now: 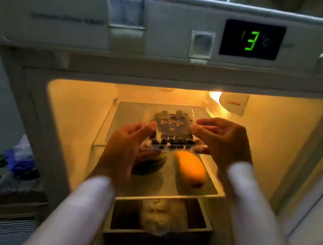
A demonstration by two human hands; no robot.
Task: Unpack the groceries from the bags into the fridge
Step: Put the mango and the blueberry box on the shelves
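Both hands hold a clear plastic clamshell punnet of dark berries with a dark blue label, one at each side: the left hand has thumb and fingers curled around the punnet's left edge, and the right hand pinches its right edge between thumb and forefinger. The punnet is tilted with its labelled lid towards the camera, held inside the lit white fridge, above the front part of the glass shelf and in front of the higher shelf behind it. Whether it touches either shelf cannot be told.

On the glass shelf below the punnet lie an orange-yellow elongated fruit at the right and a round, dark green striped item at the left, partly hidden by the left hand. Under the shelf, a dark open drawer holds a pale lumpy item in clear wrapping. The green digital display on the fridge's top panel reads 13 °C.
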